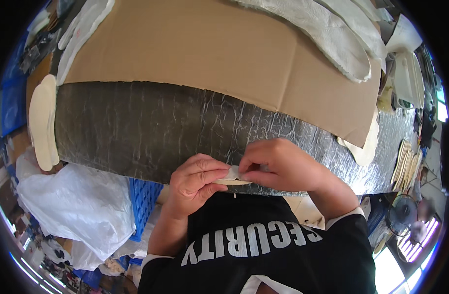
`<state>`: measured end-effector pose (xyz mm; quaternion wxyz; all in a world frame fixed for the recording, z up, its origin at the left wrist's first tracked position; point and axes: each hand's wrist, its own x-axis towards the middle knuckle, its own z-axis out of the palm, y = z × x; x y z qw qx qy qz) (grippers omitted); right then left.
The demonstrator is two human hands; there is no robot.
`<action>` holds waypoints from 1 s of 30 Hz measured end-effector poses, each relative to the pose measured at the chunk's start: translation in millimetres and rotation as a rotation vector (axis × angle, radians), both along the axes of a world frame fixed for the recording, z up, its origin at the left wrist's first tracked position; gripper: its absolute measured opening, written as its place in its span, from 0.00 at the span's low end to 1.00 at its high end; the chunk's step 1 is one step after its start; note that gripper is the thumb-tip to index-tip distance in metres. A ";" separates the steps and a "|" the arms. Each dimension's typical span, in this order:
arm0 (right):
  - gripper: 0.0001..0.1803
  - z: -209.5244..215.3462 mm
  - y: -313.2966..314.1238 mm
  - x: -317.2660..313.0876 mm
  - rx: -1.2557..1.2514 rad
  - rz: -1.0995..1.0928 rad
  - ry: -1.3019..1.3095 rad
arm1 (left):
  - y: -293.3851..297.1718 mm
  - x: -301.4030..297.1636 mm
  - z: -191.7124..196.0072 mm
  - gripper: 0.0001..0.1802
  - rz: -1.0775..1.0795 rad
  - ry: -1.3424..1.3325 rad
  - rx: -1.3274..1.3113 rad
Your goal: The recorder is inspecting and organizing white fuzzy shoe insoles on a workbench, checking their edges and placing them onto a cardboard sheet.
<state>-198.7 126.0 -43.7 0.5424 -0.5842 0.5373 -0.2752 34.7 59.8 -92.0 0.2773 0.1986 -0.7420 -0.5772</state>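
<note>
At the near edge of the dark table, my left hand (194, 180) pinches a cream insole-shaped piece (229, 182) with soft white material (232, 172) on top of it. My right hand (282, 165) is closed at the right end of the same piece, thumb and fingers drawn together. Both hands hide most of the piece, so its full outline cannot be seen. Between the fingertips only a short stretch of the cream edge and the white layer shows.
A brown cardboard sheet (185, 46) covers the table's far part. On it lie long white fuzzy pieces (327, 44). Cream insole-shaped pieces (43, 125) rest at the left edge, and a stack (405, 166) stands at right. Below left are a blue crate (145, 206) and white plastic bag (82, 206).
</note>
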 end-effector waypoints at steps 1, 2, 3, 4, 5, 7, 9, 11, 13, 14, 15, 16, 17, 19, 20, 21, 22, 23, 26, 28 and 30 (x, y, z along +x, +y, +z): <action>0.06 2.0 -1.6 1.0 0.023 0.032 0.015 | 0.1 -0.2 0.9 0.15 -0.005 0.000 -0.001; 0.05 3.4 -2.2 2.2 0.045 0.064 0.030 | 0.0 -0.4 2.0 0.15 -0.012 0.004 -0.003; 0.05 4.2 -2.1 3.5 0.044 0.061 0.030 | 0.0 -0.5 3.3 0.15 -0.019 0.008 -0.006; 0.05 4.9 -1.6 5.1 0.041 0.063 0.038 | 0.1 -0.3 4.5 0.15 -0.022 0.008 -0.009; 0.05 5.7 -1.2 6.5 0.039 0.065 0.046 | 0.1 -0.1 5.6 0.15 -0.027 0.004 -0.018; 0.05 3.8 -0.2 8.6 0.029 0.070 0.051 | 0.0 0.0 7.1 0.15 -0.035 -0.001 -0.027; 0.05 1.2 0.3 9.6 0.023 0.074 0.056 | -0.4 -0.2 6.9 0.15 -0.046 -0.005 -0.031; 0.05 2.1 0.9 10.6 0.031 0.064 0.040 | 0.4 2.2 9.1 0.14 -0.039 -0.024 -0.024; 0.05 1.2 2.3 10.7 0.028 0.066 0.027 | 1.7 3.0 10.8 0.13 -0.034 -0.041 -0.015; 0.06 0.3 3.4 10.7 0.028 0.069 0.015 | 2.8 2.1 11.7 0.13 -0.013 -0.047 -0.032; 0.06 -1.9 5.0 11.0 0.026 0.066 0.015 | 3.7 1.8 12.2 0.12 0.006 -0.053 -0.047; 0.07 -4.8 6.8 11.4 -0.041 0.069 -0.003 | 4.3 2.6 11.5 0.12 0.002 -0.053 -0.049; 0.08 -5.9 8.4 11.3 -0.107 0.071 -0.021 | 4.8 4.3 9.7 0.12 0.020 -0.035 -0.043; 0.10 5.1 8.4 8.1 -0.101 0.064 0.006 | 4.9 8.2 8.5 0.12 0.035 -0.021 -0.040; 0.11 9.3 8.7 7.3 -0.093 0.061 0.033 | 4.6 10.7 9.0 0.12 0.046 -0.032 -0.021; 0.11 8.5 11.1 8.9 -0.097 0.059 0.028 | 4.5 12.0 10.5 0.14 0.058 -0.044 -0.003; 0.12 6.3 15.7 11.6 -0.091 0.048 0.098 | 4.3 11.7 12.9 0.14 0.050 -0.046 -0.004; 0.14 4.3 19.3 13.8 -0.084 0.037 0.168 | 4.1 11.4 15.9 0.14 0.040 -0.081 0.065; 0.13 1.4 27.5 16.9 -0.122 0.017 0.188 | 4.7 0.4 35.4 0.13 0.028 -0.155 0.084; 0.13 1.8 31.8 19.4 -0.171 -0.009 0.200 | 0.1 -7.0 48.1 0.13 0.028 -0.194 0.032; 0.13 3.0 35.6 21.6 -0.222 -0.036 0.214 | -6.7 -11.7 55.1 0.13 -0.157 -0.262 -0.244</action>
